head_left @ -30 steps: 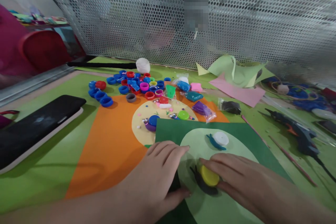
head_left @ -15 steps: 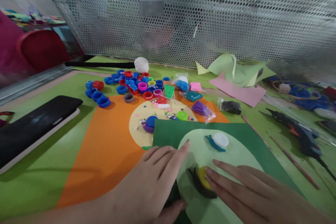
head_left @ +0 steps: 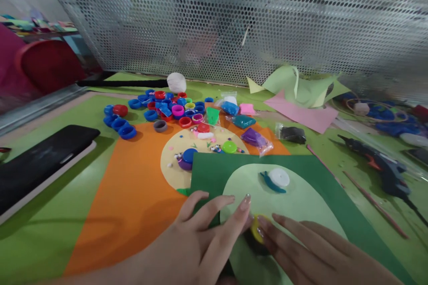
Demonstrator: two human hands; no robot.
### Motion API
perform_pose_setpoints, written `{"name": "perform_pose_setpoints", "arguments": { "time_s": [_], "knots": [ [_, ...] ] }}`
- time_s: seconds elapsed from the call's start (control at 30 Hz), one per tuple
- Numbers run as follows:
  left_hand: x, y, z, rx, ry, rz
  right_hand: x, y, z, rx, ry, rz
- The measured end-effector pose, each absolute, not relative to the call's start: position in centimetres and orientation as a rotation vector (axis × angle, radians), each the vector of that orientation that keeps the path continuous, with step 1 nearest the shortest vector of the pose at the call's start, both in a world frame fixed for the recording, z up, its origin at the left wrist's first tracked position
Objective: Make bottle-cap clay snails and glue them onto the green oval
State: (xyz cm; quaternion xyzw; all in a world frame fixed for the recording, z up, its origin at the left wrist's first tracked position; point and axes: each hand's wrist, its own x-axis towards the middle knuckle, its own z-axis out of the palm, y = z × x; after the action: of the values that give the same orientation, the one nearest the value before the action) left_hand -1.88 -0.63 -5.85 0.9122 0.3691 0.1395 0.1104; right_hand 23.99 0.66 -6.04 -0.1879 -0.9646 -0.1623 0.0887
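A snail (head_left: 257,230) with a yellow bottle-cap shell and a dark clay body lies on the light green paper oval (head_left: 301,200). The fingertips of my right hand (head_left: 310,249) are closed against its yellow cap; the thumb is hidden. My left hand (head_left: 203,236) has its fingers spread, the index finger raised over the snail's left side. One left fingertip lies close against the dark clay, but the contact is partly hidden. Above them on the oval is a teal clay snail (head_left: 276,181) with a white cap. The oval sits on a dark green sheet (head_left: 214,171).
Behind my left hand, an orange sheet (head_left: 117,196) bears cap snails on a beige oval (head_left: 170,173). Loose bottle caps (head_left: 127,131) and clay packets (head_left: 256,138) lie farther back. A black phone-like case (head_left: 50,156) is left; a glue gun (head_left: 377,160) is right.
My left hand has moved right, over the snail's front, and its fingers have spread. The right fingers have come farther onto the yellow cap. The whole view has shifted slightly.
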Motion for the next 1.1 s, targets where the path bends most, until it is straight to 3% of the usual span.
{"name": "perform_pose_setpoints", "arguments": {
  "time_s": [0.57, 1.1],
  "knots": [
    [-1.5, -0.4, -5.4, 2.701, 1.079, 0.294, 23.4, 0.9, -4.1, -0.584, -2.814, -0.583],
    [-1.2, -0.2, -5.3, 2.638, 1.114, 0.212, 23.1, 0.6, -4.5, -0.548, -2.845, -0.480]
  ]
}}
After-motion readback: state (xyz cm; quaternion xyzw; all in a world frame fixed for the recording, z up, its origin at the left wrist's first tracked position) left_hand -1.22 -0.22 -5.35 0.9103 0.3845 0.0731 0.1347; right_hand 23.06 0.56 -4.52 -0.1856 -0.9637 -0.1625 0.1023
